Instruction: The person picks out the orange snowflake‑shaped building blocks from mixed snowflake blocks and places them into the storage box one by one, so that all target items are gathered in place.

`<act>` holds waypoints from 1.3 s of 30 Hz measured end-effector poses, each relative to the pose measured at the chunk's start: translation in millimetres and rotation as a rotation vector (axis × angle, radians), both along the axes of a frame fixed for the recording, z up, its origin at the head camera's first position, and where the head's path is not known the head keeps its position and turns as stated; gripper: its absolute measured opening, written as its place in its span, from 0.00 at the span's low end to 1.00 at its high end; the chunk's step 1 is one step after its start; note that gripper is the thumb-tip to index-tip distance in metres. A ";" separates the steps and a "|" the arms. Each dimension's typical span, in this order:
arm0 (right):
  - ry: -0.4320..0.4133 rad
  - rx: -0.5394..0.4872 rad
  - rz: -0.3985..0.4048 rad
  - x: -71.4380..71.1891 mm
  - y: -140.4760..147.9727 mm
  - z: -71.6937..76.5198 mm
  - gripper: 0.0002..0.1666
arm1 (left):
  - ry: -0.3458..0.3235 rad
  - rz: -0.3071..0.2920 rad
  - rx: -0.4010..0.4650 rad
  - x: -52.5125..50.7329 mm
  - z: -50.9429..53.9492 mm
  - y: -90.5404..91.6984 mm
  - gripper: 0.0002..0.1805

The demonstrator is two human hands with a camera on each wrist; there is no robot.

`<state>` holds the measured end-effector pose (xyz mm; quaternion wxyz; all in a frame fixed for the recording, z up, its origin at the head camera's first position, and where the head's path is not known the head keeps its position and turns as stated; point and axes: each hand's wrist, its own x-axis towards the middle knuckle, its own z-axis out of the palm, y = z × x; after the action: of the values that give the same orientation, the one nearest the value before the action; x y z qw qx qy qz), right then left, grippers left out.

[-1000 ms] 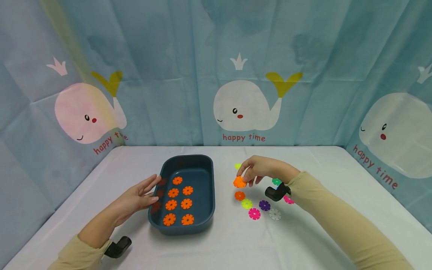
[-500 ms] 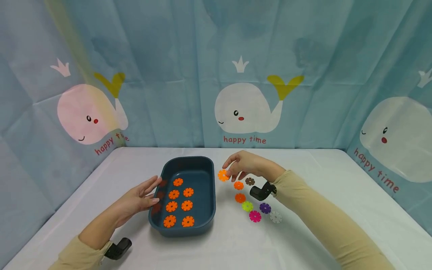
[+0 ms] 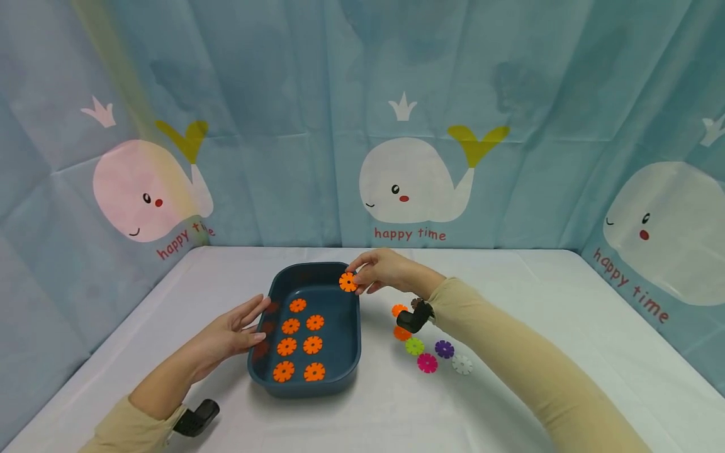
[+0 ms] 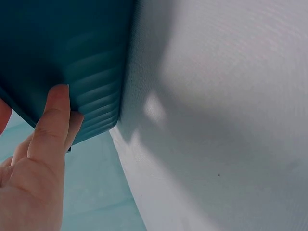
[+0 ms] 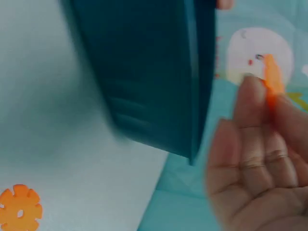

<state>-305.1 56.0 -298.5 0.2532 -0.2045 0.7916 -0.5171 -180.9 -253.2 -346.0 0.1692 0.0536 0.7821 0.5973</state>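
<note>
Between its thumb and fingers my right hand [image 3: 385, 269] pinches an orange notched plastic disc [image 3: 348, 282], held up at the far right rim of a dark blue tray [image 3: 342, 379]. The right wrist view shows that disc [image 5: 272, 79] edge-on at the fingertips, beside the tray's outer wall [image 5: 139, 72]. My left hand [image 3: 226, 336] touches the tray's left side with mostly straight fingers; in the left wrist view a fingertip [image 4: 58, 91] rests against the outer wall. Inside the tray, several orange discs [image 3: 313, 345] lie flat in two rows.
Right of the tray lie loose discs: orange [image 3: 399, 310], brown [image 3: 416, 303], yellow-green [image 3: 415, 346], pink [image 3: 427, 363], purple [image 3: 444, 349] and white [image 3: 462, 364]. The right forearm [image 3: 527, 352] crosses over the white table [image 3: 396, 415]. A whale-print curtain [image 3: 294, 189] stands behind.
My right hand has carried the orange disc leftward from the loose pile to the tray's right rim. My left hand and the tray have stayed in place.
</note>
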 end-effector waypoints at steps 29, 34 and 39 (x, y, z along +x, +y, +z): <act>0.322 0.213 0.205 -33.1 -70.3 -31.0 0.15 | -0.001 -0.008 0.019 1.6 1.1 2.0 0.47; 0.367 0.294 0.204 -31.1 -80.3 -35.1 0.14 | 0.004 -0.009 0.026 1.5 1.2 2.4 0.47; 0.395 0.364 0.210 -29.3 -87.3 -38.2 0.13 | 0.003 -0.010 0.031 2.9 0.6 1.0 0.47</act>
<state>-334.4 -31.3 -336.7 0.1787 -0.3333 0.8799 -0.2878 -178.1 -252.1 -345.4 0.1700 0.0610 0.7727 0.6086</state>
